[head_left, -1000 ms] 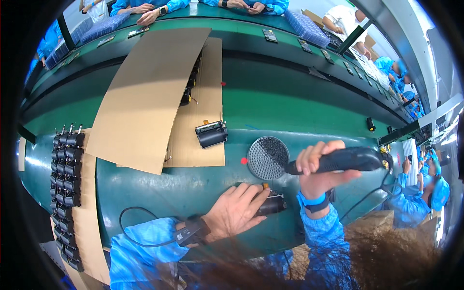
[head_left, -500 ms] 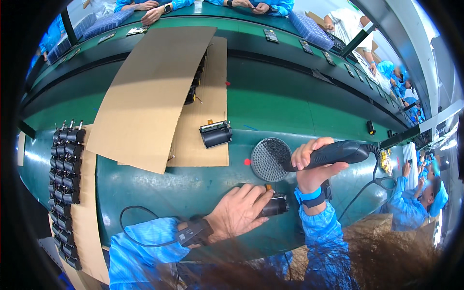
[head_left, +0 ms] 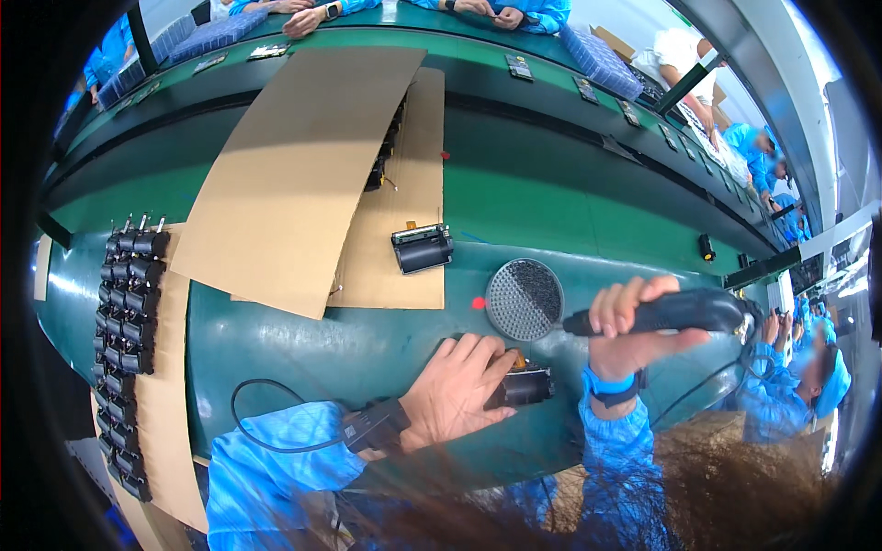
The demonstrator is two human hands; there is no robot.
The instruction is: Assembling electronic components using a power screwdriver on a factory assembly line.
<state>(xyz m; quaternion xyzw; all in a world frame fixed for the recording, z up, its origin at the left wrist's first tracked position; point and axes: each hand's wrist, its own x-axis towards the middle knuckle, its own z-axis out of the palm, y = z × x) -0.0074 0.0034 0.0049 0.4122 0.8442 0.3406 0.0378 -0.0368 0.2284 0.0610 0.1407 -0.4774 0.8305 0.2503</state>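
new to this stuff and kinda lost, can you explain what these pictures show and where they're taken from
There is no machine here, just a person's two bare hands. Every picture comes from one fisheye camera on their head, looking down, so straight edges bend. The left hand is on a black part on the green bench. The right hand grips a corded black tool. Near it sits a round grey dish with small dark bits. Another part lies on cardboard; rows of parts stand far left.
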